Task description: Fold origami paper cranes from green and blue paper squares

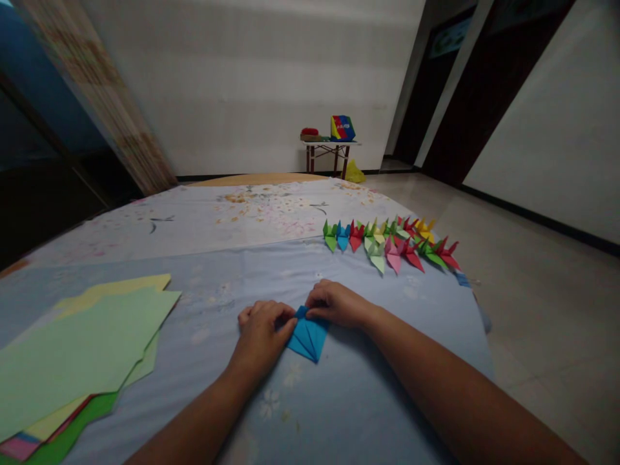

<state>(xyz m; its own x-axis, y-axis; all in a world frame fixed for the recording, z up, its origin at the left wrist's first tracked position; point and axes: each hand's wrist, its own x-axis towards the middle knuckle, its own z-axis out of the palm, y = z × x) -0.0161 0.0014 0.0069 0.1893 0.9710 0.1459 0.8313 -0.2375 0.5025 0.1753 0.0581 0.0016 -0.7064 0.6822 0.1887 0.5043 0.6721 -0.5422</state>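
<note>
A piece of folded blue origami paper (310,337) lies on the cloth-covered table in front of me, with crease lines running toward its near corner. My left hand (264,329) pinches its left upper edge between thumb and fingers. At the upper right edge, my right hand (339,303) grips it the same way, fingertips near the top corner. Both hands partly cover the far side of the paper.
Several folded paper cranes (393,252) in mixed colours stand in rows at the right. A stack of coloured paper sheets (82,349) lies at the left on the light blue tablecloth (203,387). A small table (332,143) stands by the far wall.
</note>
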